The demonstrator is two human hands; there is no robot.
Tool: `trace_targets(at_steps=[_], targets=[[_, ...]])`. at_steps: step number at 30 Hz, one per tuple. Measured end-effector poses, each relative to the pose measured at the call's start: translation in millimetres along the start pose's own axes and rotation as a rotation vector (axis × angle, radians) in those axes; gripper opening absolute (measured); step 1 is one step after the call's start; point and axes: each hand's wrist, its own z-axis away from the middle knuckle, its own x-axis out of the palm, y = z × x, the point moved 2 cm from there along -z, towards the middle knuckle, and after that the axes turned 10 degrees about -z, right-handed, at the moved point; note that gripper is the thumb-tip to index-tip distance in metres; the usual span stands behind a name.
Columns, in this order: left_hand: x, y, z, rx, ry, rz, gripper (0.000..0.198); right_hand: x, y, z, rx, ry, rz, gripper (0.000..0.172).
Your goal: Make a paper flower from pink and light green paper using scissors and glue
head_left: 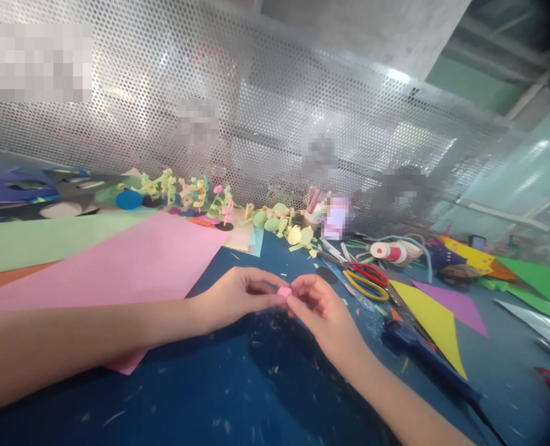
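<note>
Both hands, left hand [238, 296] and right hand [319, 303], pinch one tiny pink folded paper bit [283, 292] together mid-frame above the blue tabletop [238, 384], fingertips clamped to keep its folds tight.

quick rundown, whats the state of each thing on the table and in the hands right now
small pink paper piece: pinched between the fingertips of both hands, above the table
left hand: closed on the pink piece
right hand: closed on the pink piece
pink paper sheet: lying flat, partly under the left forearm
scissors: lying flat, untouched
glue gun: lying on its side
yellow paper offcut: lying flat
</note>
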Motion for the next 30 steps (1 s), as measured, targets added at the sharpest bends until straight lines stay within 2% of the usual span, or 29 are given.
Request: trace_targets(at_steps=[6,10,15,22,30], targets=[[0.1,4.1,1.3,-0.015,0.026,0.054,0.031,-2.4,-0.2,-0.2,0.053,-0.003,-0.102,0.018],[-1.2,4.7,1.0,-0.029,0.059,0.057,0.031,-2.9,-1.9,0.5,0.075,-0.026,0.020,0.016],[-1.1,3.2,1.4,-0.024,0.043,-0.010,0.031,-1.8,-3.8,-0.8,0.074,-0.029,0.136,0.018],[1.4,2.7,4.0,0.050,0.029,-0.115,0.029,-1.8,1.5,0.5,0.044,-0.042,0.185,0.022],[0.9,5.6,3.7,0.029,0.022,-0.138,0.031,0.8,-3.0,1.9,0.064,-0.057,0.148,0.023]])
